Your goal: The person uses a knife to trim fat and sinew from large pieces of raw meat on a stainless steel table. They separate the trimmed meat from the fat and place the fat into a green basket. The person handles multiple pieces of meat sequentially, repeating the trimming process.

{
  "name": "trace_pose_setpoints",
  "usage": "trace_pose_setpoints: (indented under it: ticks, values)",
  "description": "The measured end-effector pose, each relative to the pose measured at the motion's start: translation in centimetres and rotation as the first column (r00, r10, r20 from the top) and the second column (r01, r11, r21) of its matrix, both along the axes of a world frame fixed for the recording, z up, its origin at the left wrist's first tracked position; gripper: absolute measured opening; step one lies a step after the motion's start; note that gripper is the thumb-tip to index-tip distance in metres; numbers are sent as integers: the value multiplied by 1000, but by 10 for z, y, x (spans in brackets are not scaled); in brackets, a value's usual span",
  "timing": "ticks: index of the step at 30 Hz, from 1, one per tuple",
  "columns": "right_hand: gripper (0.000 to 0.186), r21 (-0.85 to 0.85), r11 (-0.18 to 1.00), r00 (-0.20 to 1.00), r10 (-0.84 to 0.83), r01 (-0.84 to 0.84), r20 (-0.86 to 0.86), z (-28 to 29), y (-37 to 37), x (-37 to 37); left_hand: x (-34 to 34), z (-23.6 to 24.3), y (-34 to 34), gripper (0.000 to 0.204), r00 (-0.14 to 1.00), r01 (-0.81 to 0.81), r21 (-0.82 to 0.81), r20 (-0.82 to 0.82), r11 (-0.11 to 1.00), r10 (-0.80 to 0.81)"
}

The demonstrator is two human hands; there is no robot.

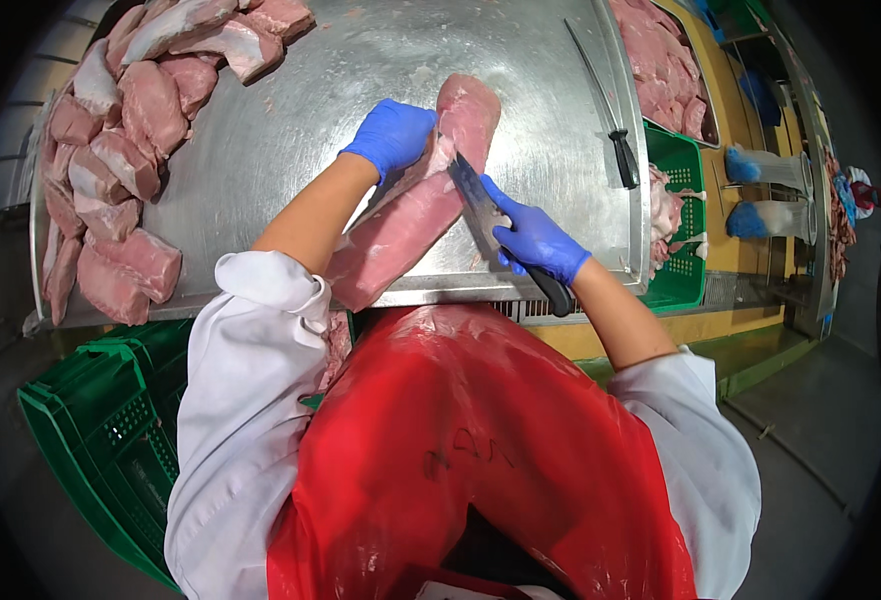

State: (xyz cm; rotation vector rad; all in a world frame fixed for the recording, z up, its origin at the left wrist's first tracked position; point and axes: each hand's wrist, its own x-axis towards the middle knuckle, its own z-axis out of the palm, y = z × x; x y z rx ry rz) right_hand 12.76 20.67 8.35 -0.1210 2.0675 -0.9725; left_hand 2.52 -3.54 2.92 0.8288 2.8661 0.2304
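Note:
A long pink piece of boneless meat (400, 235) lies slantwise on the steel table (310, 80), its near end at the table's front edge. My left hand (393, 137), in a blue glove, is closed at its left side, pinching a pale flap of the meat (442, 152). The fingertips are partly hidden. My right hand (540, 240), also blue-gloved, grips the black handle of a knife (477, 205). Its blade points up and left, with the tip touching the meat beside the pale flap.
Many meat pieces (120, 170) are heaped along the table's left side. A sharpening steel (618, 140) lies at the right. Beyond the right edge are a tray of meat (660, 60) and a green crate (685, 270) with pale trimmings. Another green crate (100, 430) stands below left.

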Motion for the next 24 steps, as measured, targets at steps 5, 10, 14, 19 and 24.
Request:
trace_pose_setpoints:
  ticks: [5,10,14,19,24]
  values:
    - [72,50,998,966,-12,26,-259,-37,-37,-50,1,29,17,16,997,60,-52,-35,997,-61]
    - [71,-5,991,984,129,-131,-123,-20,5,8,-2,33,-9,14,999,17,-72,-29,997,-19]
    - [72,-38,999,995,29,-33,-98,-23,-16,-5,8,47,-1,15,994,47,-53,-92,998,-51]
    - [75,-75,993,996,89,-88,10,-18,-38,3,11,47,-44,22,991,-56,160,-112,986,75]
    - [76,-243,969,941,38,48,337,41,49,71,32,6,-146,25,929,-342,-260,51,903,366]
